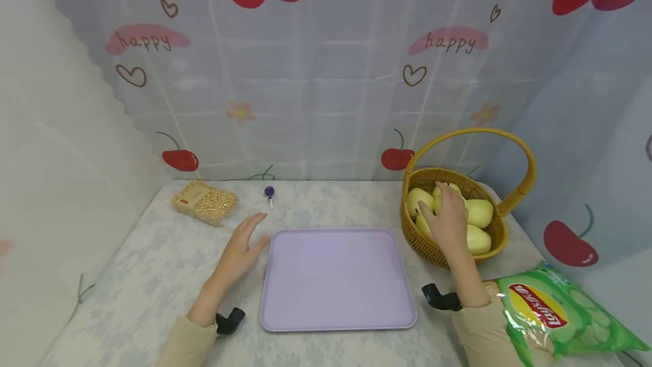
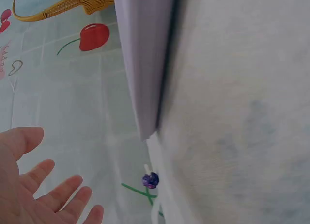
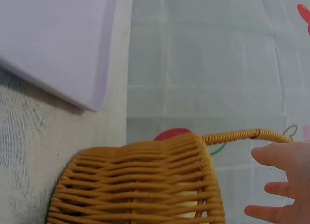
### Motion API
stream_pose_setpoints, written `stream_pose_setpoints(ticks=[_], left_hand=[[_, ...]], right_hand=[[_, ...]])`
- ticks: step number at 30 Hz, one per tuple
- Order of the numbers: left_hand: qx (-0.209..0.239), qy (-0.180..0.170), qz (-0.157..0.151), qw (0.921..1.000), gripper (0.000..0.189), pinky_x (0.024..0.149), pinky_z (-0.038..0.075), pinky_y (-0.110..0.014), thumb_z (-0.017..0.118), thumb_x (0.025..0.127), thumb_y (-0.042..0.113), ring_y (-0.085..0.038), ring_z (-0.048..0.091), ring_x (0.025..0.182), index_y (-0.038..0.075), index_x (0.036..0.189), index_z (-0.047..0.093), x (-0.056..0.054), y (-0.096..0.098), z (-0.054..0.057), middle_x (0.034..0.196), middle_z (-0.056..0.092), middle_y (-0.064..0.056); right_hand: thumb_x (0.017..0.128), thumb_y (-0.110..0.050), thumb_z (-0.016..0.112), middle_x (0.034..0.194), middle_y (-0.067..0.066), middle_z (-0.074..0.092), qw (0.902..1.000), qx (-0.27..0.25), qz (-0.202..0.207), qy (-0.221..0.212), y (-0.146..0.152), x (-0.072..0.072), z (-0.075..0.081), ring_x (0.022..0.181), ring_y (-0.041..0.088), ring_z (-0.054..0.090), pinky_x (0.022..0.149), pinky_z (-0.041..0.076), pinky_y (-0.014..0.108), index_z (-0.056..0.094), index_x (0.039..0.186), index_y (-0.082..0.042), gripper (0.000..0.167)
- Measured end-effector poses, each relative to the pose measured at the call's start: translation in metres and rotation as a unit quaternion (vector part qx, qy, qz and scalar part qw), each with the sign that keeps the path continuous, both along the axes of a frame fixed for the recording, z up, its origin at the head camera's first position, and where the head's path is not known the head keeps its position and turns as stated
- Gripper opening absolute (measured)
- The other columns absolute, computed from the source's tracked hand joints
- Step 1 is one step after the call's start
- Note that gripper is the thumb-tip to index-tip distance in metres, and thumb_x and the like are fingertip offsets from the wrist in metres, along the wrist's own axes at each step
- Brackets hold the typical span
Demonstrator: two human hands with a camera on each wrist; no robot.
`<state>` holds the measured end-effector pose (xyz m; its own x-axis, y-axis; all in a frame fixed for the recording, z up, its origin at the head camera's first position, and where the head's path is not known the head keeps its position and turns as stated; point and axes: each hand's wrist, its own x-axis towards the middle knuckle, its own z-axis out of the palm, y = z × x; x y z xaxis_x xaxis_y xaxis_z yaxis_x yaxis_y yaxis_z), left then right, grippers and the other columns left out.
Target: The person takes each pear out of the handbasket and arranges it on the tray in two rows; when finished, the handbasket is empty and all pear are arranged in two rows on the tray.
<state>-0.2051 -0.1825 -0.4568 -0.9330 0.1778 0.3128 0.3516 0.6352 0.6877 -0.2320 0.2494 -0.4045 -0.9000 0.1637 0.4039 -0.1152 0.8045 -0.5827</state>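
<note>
The smooth, rounded, pale yellow-green fruits [image 1: 480, 213] have a soft sheen, and a short dark stem or tip shows on at least one of them. They lie heaped together inside an oval, golden-brown woven basket [image 1: 425, 249] with a tall arched handle, at the far right of the white table [image 1: 127, 282] with its faint blue-grey blotches. The person's right hand [image 1: 449, 222] is over the fruits, thumb and fingers spread apart and not closed round any of them; whether a fingertip touches one cannot be told. The left hand [image 1: 241, 251] is just beside the upper left corner of a pale lilac rectangular tray [image 1: 338, 279] with rounded corners and a low rim, its fingers parted and loosely extended, with nothing in its hold. Counted up, there are at least five fruits, the exact number hidden by the right hand; one basket; one tray; one shiny green crisp packet [image 1: 580, 310] with a yellow and red logo, near the right forearm; one clear flat pack of yellowish grains [image 1: 214, 204] at the far left; one small lollipop [image 1: 269, 192] in a dark purple wrapper, between that pack and the tray; and two beige sleeves [image 1: 191, 341].
</note>
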Motion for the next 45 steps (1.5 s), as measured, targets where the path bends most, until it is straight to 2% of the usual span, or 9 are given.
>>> stream_pose_setpoints(ticks=[7,15,21,26,30,33,37,39,45], left_hand=[[0.046,-0.037,-0.018,0.9981,0.053,0.11,0.027,-0.061,0.058,0.094,0.02,-0.038,0.034,0.138,0.01,0.143,0.041,-0.001,-0.005,-0.017,0.147,0.041,-0.015],[0.123,-0.074,-0.04,0.9889,0.049,0.108,0.034,-0.054,0.058,0.093,0.013,-0.036,0.043,0.133,0.004,0.139,0.045,-0.003,-0.001,-0.04,0.14,0.049,-0.02],[0.126,-0.087,-0.036,0.9876,0.047,0.106,0.036,-0.05,0.058,0.093,0.014,-0.032,0.046,0.131,0.005,0.138,0.047,-0.002,0.003,-0.049,0.139,0.052,-0.017],[0.13,-0.085,-0.034,0.9873,0.045,0.107,0.035,-0.05,0.057,0.094,0.011,-0.032,0.046,0.131,0.003,0.137,0.048,0.001,0.004,-0.048,0.139,0.052,-0.017],[0.127,-0.094,-0.033,0.9869,0.043,0.107,0.033,-0.052,0.055,0.094,0.005,-0.035,0.046,0.131,-0.004,0.135,0.048,0.011,0.01,-0.029,0.138,0.051,-0.021],[0.125,-0.093,-0.037,0.987,0.043,0.108,0.034,-0.05,0.056,0.094,0.007,-0.034,0.046,0.131,-0.002,0.135,0.049,0.008,0.009,-0.032,0.138,0.052,-0.02],[0.127,-0.086,-0.04,0.9874,0.043,0.109,0.034,-0.047,0.058,0.094,0.014,-0.03,0.045,0.133,0.005,0.135,0.051,-0.002,0.003,-0.054,0.139,0.052,-0.014],[0.122,-0.086,-0.039,0.988,0.043,0.11,0.034,-0.047,0.057,0.094,0.014,-0.029,0.044,0.134,0.005,0.135,0.051,-0.002,0.003,-0.053,0.14,0.052,-0.014],[0.129,-0.091,-0.046,0.9863,0.042,0.11,0.031,-0.049,0.055,0.094,0.006,-0.034,0.043,0.133,-0.005,0.134,0.048,0.008,0.01,-0.035,0.14,0.05,-0.021]], right_hand=[[0.09,-0.02,0.063,0.136,0.03,0.045,0.9963,-0.07,-0.035,0.035,0.012,-0.004,-0.001,0.127,0.048,0.038,0.106,0.026,0.063,0.041,0.137,0.004,0.057],[0.091,-0.014,0.062,0.143,0.024,0.041,0.9835,-0.173,-0.042,0.034,0.024,-0.004,-0.008,0.133,0.042,0.036,0.109,0.03,0.055,0.037,0.142,0.001,0.059],[0.089,-0.009,0.064,0.142,0.025,0.042,0.9795,-0.192,-0.051,0.032,0.029,-0.007,-0.007,0.133,0.042,0.036,0.109,0.03,0.055,0.035,0.143,0.001,0.062],[0.088,-0.008,0.064,0.144,0.025,0.041,0.9768,-0.206,-0.057,0.007,0.033,-0.008,-0.008,0.135,0.041,0.034,0.111,0.029,0.055,0.033,0.144,0.0,0.065],[0.088,-0.008,0.064,0.145,0.025,0.04,0.9759,-0.21,-0.058,-0.003,0.036,-0.01,-0.009,0.136,0.041,0.033,0.111,0.029,0.055,0.032,0.145,-0.001,0.066],[0.088,-0.008,0.064,0.145,0.025,0.039,0.9763,-0.208,-0.059,-0.012,0.038,-0.011,-0.011,0.136,0.041,0.033,0.111,0.029,0.056,0.031,0.145,-0.001,0.066],[0.089,-0.011,0.063,0.147,0.026,0.035,0.9767,-0.204,-0.059,-0.034,0.041,-0.012,-0.012,0.137,0.043,0.03,0.111,0.027,0.057,0.027,0.148,-0.001,0.069],[0.089,-0.011,0.062,0.148,0.026,0.033,0.9768,-0.201,-0.059,-0.045,0.042,-0.012,-0.012,0.137,0.043,0.03,0.11,0.027,0.058,0.024,0.149,-0.001,0.071],[0.088,-0.009,0.063,0.151,0.025,0.03,0.9777,-0.193,-0.059,-0.057,0.047,-0.012,-0.016,0.137,0.044,0.03,0.11,0.028,0.058,0.021,0.15,-0.002,0.075]])
